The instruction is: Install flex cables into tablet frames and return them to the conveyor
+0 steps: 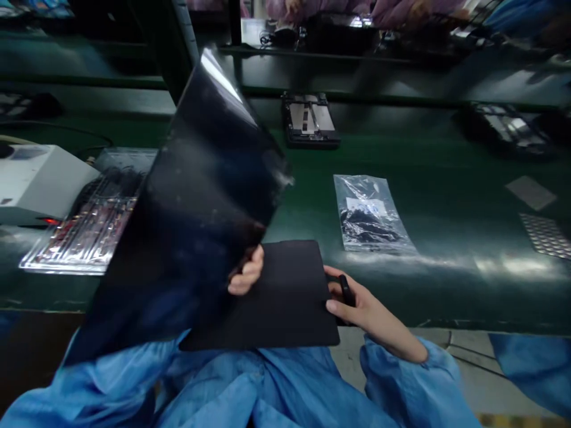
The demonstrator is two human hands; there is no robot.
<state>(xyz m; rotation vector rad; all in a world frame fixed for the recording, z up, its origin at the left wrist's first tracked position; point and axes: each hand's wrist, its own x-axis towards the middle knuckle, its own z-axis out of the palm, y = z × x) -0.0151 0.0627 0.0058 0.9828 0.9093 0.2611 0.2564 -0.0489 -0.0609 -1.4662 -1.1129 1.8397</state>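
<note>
Glossy dark sheet (214, 172), smooth w/ bright reflections & angled corners, is held up, tilted, by L hand (247, 271); fingers are curled round its edge. Matte black panel (285, 291), flat w/ rounded corners, is partly covered by the sheet & lies at the near edge of the green, shiny bench (307, 208). By R hand (345, 297) the panel's right edge is touched, fingers bent, partly closed; a small black object (346, 290) is gripped in it too. Beyond the panel, to the right: clear crinkled plastic bag (372, 217) w/ white label & dark contents. Farther back: open boxy device (311, 119), metallic plates exposed. At left: clear plastic tray (89, 220) beside white box (42, 178).
</note>
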